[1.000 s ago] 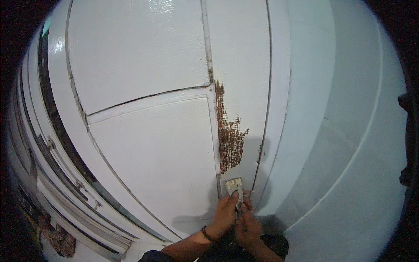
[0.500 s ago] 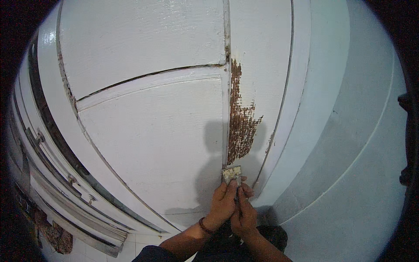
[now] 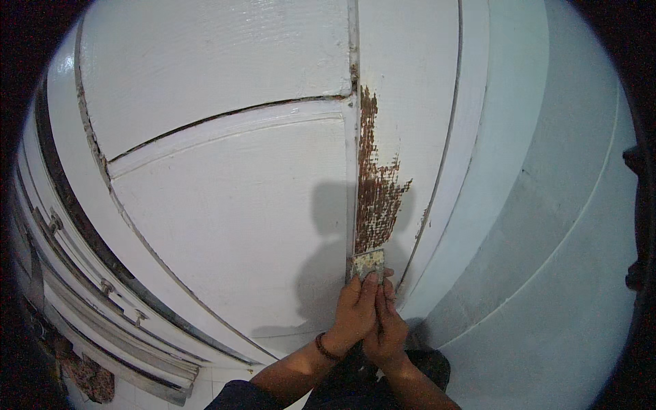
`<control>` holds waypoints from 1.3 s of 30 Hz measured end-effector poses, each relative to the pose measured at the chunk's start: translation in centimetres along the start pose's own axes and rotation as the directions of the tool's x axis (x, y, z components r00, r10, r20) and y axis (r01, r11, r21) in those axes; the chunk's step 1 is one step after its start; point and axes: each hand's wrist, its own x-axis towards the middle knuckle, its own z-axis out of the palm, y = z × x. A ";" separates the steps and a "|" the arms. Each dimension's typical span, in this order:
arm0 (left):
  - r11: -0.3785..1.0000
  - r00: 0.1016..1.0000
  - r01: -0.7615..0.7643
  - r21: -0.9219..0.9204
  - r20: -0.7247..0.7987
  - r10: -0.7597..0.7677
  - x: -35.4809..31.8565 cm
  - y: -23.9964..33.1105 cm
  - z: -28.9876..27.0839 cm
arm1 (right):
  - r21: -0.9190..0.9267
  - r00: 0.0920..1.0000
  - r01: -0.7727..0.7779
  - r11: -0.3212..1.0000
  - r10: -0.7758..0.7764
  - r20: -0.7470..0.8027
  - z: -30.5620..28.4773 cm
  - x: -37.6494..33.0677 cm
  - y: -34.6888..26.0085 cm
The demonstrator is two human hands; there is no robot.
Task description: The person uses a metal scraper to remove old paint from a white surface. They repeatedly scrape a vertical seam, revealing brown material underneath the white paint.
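Note:
Both my hands are closed round a scraper [image 3: 370, 261] with a flat metal blade speckled with pale flakes. My left hand [image 3: 352, 311], with a dark beaded bracelet at the wrist, grips it from the left. My right hand [image 3: 388, 335] wraps the handle from the right, hiding most of it. The blade's edge lies against a white painted door [image 3: 239, 219], at the lower end of a patch of bare brown wood [image 3: 378, 205]. White paint remains in streaks across that patch. To its left runs a groove in the door.
A grey wall [image 3: 533, 273] stands to the right, past the pale door frame [image 3: 509, 137]. On the left are white panels with metal bolts [image 3: 107, 287] and a brown patterned object [image 3: 96, 379] low down. White floor tiles [image 3: 222, 374] show below.
The scraper and both hands have moved slightly up and to the right, bringing the blade to the patch's lower edge. The view has shifted a little.

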 end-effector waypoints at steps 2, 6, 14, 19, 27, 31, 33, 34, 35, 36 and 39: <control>0.987 0.994 -0.102 0.128 -0.020 0.105 0.0 -0.2 0.0 | -0.029 1.000 0.013 1.000 -0.013 -0.009 0.0 0.0 0.1; 0.998 0.998 -0.023 0.053 -0.051 0.025 -0.1 -0.4 0.3 | 0.006 0.999 -0.032 0.999 0.032 0.044 -0.4 0.1 -0.3; 0.988 0.992 0.123 -0.097 -0.027 -0.126 -0.3 0.4 0.6 | 0.108 0.988 -0.124 0.986 0.113 0.102 -1.4 0.4 -1.0; 0.998 1.000 0.019 -0.056 -0.016 -0.020 -0.3 0.7 0.8 | 0.030 0.995 -0.073 0.997 0.071 0.069 -1.0 0.2 -0.7; 0.996 0.998 -0.054 0.077 -0.021 0.055 -0.1 1.8 0.9 | 0.068 0.991 -0.115 0.991 0.110 0.081 -1.7 0.9 -1.3; 1.000 0.999 -0.002 -0.006 -0.042 0.001 -0.1 1.5 1.1 | 0.094 0.991 -0.116 0.989 0.109 0.083 -1.7 0.8 -1.4; 0.996 0.999 0.017 -0.092 -0.040 -0.021 -0.3 1.4 1.2 | 0.109 0.994 -0.095 0.990 0.089 0.061 -1.5 0.6 -1.3; 0.992 0.999 0.030 -0.124 -0.029 -0.034 -0.4 1.4 1.2 | 0.104 0.996 -0.076 0.992 0.071 0.049 -1.4 0.6 -1.2; 0.985 0.999 0.042 -0.168 -0.016 -0.045 -0.5 1.4 1.2 | 0.114 0.994 -0.099 0.989 0.093 0.059 -1.4 0.5 -1.2; 0.994 0.999 0.026 -0.103 -0.026 -0.028 -0.5 1.5 1.1 | 0.094 0.998 -0.058 0.994 0.054 0.045 -1.3 0.5 -1.2; 1.000 1.000 -0.011 -0.010 -0.026 0.011 -0.2 2.1 1.1 | 0.081 0.999 -0.028 0.996 0.026 0.033 -1.3 0.9 -1.0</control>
